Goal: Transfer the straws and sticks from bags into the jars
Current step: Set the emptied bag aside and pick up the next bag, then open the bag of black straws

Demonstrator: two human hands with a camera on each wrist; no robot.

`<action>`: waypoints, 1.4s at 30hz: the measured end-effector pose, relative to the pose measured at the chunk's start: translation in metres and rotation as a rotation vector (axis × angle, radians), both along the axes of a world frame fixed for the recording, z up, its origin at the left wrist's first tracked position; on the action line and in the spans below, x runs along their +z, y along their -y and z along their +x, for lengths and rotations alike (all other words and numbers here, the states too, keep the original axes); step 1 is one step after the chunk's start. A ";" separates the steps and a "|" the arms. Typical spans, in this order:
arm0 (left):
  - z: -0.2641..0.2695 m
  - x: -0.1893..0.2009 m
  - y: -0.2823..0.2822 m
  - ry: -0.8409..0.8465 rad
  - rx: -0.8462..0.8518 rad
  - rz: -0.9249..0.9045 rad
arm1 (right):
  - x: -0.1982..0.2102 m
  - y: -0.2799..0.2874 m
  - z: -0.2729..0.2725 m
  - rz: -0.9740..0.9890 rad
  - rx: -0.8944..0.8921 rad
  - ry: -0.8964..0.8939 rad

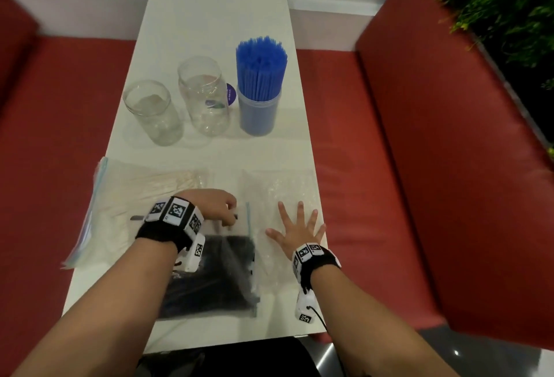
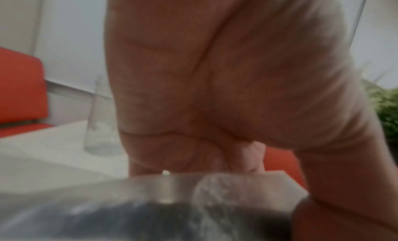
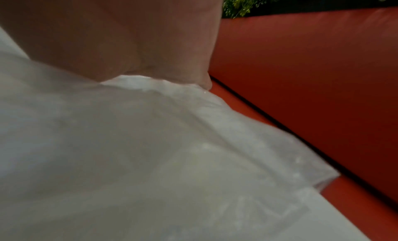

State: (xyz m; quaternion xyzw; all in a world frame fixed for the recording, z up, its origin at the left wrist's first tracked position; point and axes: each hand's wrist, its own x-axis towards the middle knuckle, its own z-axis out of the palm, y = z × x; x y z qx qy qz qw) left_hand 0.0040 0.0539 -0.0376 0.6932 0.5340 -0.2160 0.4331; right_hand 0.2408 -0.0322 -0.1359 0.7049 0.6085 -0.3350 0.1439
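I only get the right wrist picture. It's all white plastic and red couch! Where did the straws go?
Observer: The blue straws stand in a jar at the far side of the table.
Operator: Are the other jars full too?
Observer: No, the two clear jars left of it are empty.
Operator: What's my plastic thing?
Observer: An empty clear bag; the right hand lies flat on it, fingers spread.
Operator: And the other hand?
Observer: The left hand pinches the top edge of a bag of black straws. A bag of pale sticks lies further left.
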 end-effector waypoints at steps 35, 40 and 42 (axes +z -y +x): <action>-0.095 0.083 0.035 0.608 0.856 -0.069 | 0.209 -0.075 -0.118 0.085 -0.318 -1.016; -0.099 0.081 0.027 1.019 1.356 -0.180 | 0.194 -0.076 -0.100 0.113 -0.731 -1.288; -0.106 0.083 0.024 1.175 1.536 -0.320 | 0.190 -0.075 -0.097 0.055 -0.858 -1.361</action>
